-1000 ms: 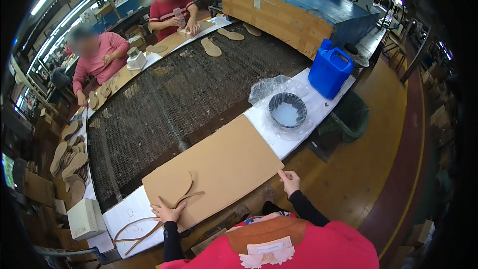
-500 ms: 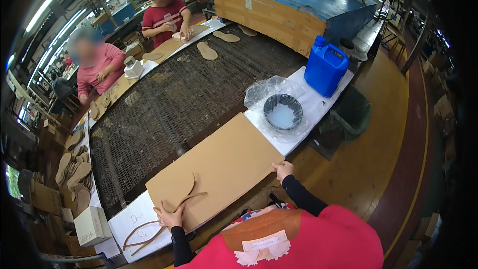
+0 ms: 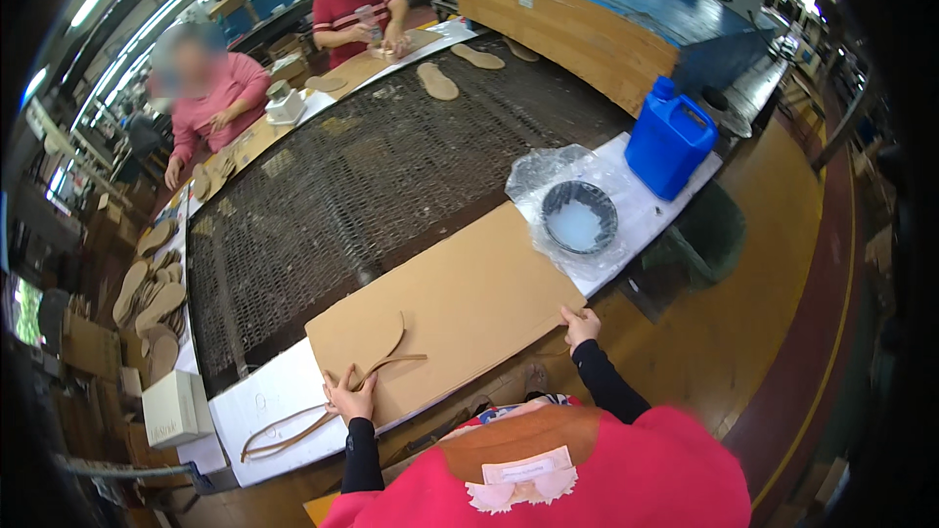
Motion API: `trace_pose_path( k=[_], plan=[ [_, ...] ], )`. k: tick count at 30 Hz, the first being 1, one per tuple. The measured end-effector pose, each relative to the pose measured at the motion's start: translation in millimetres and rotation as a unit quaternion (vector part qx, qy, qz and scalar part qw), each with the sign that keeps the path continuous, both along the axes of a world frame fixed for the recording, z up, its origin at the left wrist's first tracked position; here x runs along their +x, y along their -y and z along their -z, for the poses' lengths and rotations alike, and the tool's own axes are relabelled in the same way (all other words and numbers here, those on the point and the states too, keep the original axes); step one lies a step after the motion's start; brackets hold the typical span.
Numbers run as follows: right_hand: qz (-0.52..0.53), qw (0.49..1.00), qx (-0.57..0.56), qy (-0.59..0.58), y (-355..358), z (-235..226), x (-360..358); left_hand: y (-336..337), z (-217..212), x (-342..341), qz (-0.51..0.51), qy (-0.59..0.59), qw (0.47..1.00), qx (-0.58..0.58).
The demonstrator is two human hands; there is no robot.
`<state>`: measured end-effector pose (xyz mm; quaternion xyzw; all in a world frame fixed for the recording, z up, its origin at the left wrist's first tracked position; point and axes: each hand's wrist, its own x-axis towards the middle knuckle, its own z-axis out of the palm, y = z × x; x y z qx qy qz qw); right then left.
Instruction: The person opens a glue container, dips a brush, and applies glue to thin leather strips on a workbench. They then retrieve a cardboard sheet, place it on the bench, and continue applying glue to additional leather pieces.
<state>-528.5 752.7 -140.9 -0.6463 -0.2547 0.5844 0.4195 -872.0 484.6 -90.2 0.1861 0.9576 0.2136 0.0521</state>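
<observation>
Resting on the big brown cardboard sheet [image 3: 460, 308], our two hands sit at its near edge. Our left hand [image 3: 349, 394] lies flat near the left corner, fingers spread apart, touching the cardboard and the thin curved brown strips [image 3: 377, 357] that lie there. More long strips [image 3: 284, 430] trail off the cardboard onto the white part of the table [image 3: 264, 401]. Our right hand [image 3: 581, 326] is at the right corner of the cardboard, fingers bent onto the edge; we cannot tell if it pinches the sheet or only presses on it.

Just past the right corner stands a round dark bowl [image 3: 579, 218] with pale liquid, sitting on crinkly clear plastic [image 3: 538, 176]. Beside that stands a blue jug [image 3: 670, 137]. Behind the cardboard runs a wide dark mesh belt [image 3: 362, 176], with flat tan sole shapes [image 3: 437, 81] lying at its far end. Two other people [image 3: 210, 98] work on the far side of the belt, well apart from us. A small white box [image 3: 176, 409] sits left of the strips, and stacks of tan soles [image 3: 147, 303] pile up farther left.
</observation>
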Motion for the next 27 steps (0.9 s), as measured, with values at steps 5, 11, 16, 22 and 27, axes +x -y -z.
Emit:
trace_pose_path(
  k=[5, 11, 16, 22, 27],
  plan=[
    [-0.009, 0.999, -0.004, 0.032, 3.2, -7.1, 7.3, -2.3, -9.2, 5.0, -0.020, 0.029, 0.999, -0.010],
    [0.124, 0.978, 0.102, 0.136, -23.9, -8.2, 61.9, -9.5, -23.9, 13.9, -0.013, 0.032, 0.997, -0.072],
    [0.119, 0.973, 0.184, 0.076, -78.8, -28.8, 114.0, -39.9, -29.3, 40.0, 0.116, -0.038, 0.992, -0.044],
    [0.026, 0.895, 0.324, 0.306, -160.0, -55.6, 131.0, -100.0, -9.0, 102.6, 0.405, -0.053, 0.911, 0.054],
    [-0.140, 0.907, 0.236, 0.320, -207.0, -56.7, 98.4, -134.4, -4.3, 149.5, 0.459, 0.008, 0.888, 0.021]
  ],
)
